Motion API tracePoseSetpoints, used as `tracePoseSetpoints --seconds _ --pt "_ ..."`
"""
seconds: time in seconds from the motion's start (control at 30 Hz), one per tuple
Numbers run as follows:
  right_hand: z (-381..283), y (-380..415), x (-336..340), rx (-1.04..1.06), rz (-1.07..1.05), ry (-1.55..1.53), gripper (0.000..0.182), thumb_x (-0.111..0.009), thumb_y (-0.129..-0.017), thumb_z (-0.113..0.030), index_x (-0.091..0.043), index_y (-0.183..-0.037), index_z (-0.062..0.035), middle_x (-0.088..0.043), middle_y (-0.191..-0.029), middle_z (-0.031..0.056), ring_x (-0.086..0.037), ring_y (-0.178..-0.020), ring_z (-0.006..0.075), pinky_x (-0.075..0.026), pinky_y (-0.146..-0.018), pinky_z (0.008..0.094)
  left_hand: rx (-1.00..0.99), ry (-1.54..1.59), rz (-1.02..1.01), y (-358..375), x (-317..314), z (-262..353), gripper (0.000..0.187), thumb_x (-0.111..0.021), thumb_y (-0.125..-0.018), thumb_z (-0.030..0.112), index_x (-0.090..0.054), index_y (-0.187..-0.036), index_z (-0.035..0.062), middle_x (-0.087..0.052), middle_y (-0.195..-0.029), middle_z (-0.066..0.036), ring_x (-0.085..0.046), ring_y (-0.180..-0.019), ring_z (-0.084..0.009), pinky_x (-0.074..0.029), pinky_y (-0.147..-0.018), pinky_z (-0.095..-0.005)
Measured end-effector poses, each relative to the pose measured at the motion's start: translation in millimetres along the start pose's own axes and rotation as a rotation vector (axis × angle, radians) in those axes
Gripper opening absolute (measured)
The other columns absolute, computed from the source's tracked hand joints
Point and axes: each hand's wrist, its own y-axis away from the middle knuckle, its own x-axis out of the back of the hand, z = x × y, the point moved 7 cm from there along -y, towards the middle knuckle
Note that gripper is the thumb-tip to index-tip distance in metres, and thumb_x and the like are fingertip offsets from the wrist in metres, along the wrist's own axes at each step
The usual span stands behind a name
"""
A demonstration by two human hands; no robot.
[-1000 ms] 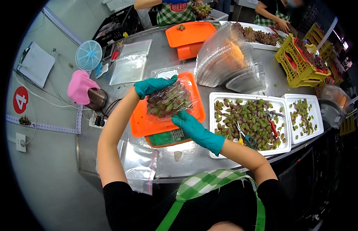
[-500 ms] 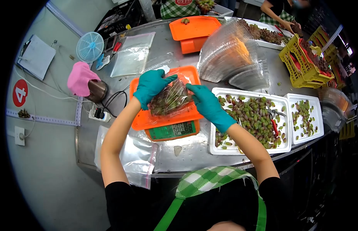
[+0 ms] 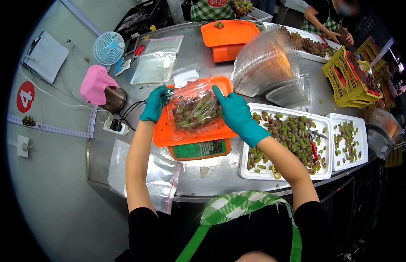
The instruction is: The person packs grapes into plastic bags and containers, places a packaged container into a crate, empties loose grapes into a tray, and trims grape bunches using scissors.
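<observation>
A clear plastic bag [image 3: 195,112] of small oval green and reddish fruits, grape-like in look, lies on the orange tray [image 3: 165,139] of a weighing scale. My left hand [image 3: 155,104], in a teal glove, is closed in a pinch on the bag's upper left corner. My right hand [image 3: 240,118], gloved alike, is at the bag's right side with its index finger stretched out toward the upper right corner. Its other fingers are partly hidden, and I cannot make out any grip on the film. The scale's green display and keypad [image 3: 199,149] face me.
To the right stand a white foam tray [image 3: 245,163] of loose fruits with red-handled scissors [image 3: 314,150], and a smaller tray [image 3: 352,162]. Stacked clear clamshells [image 3: 264,65], another orange scale [image 3: 229,35] and yellow crates [image 3: 342,83] are beyond. Flat bags [image 3: 152,172] lie front left.
My left hand has moved left and down from the bag's top to its corner, uncovering the bag, which lies flatter. The right hand stays at the right side. The view has shifted slightly.
</observation>
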Motion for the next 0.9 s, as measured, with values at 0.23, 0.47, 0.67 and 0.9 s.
tracePoseSetpoints --seconds 0.23,0.47,0.67,0.9 --pt "45.9 9.0 -13.3 -0.32 0.071 -1.029 0.043 -0.048 -0.086 -0.022 -0.036 -0.126 -0.012 -0.056 -0.097 0.0063 -0.055 -0.081 0.0151 -0.044 -0.066 0.027 -0.603 -0.425 -0.136 86.5 -75.7 91.4 0.054 -0.058 -0.076 0.019 -0.038 -0.126 0.01 -0.038 -0.128 -0.015 -0.036 -0.119 -0.0249 -0.029 -0.097 -0.0345" --pt "46.1 8.8 -8.0 -0.488 -0.198 -1.303 0.055 -0.045 -0.084 -0.044 -0.04 -0.123 -0.0058 -0.05 -0.112 0.011 -0.048 -0.099 0.0168 -0.037 -0.086 0.0292 -0.733 -1.049 -0.182 169.1 -80.0 55.6 0.07 -0.066 -0.07 0.031 -0.034 -0.13 0.0132 -0.016 -0.139 -0.013 -0.012 -0.129 -0.0298 -0.014 -0.103 -0.0422" --pt "33.3 28.1 -9.7 -0.509 -0.401 -0.87 0.037 -0.044 -0.085 -0.035 -0.049 -0.106 -0.0053 -0.055 -0.08 0.0079 -0.051 -0.068 0.013 -0.044 -0.06 0.0255 -0.35 -0.289 0.173 175.4 -35.9 -40.4 0.062 -0.057 -0.078 0.013 -0.026 -0.132 0.0116 -0.044 -0.109 -0.008 -0.045 -0.095 -0.0191 -0.039 -0.079 -0.031" --pt "32.2 69.5 -32.7 -0.511 -0.332 -1.429 0.023 -0.046 -0.082 -0.025 -0.047 -0.087 -0.0035 -0.055 -0.065 0.0091 -0.056 -0.06 0.0177 -0.045 -0.053 0.0295 0.112 -0.012 -0.018 184.5 -53.9 -50.8 0.024 -0.05 -0.082 0.026 -0.055 -0.089 0.0032 -0.059 -0.066 -0.008 -0.053 -0.053 -0.0123 -0.041 -0.047 -0.0214"
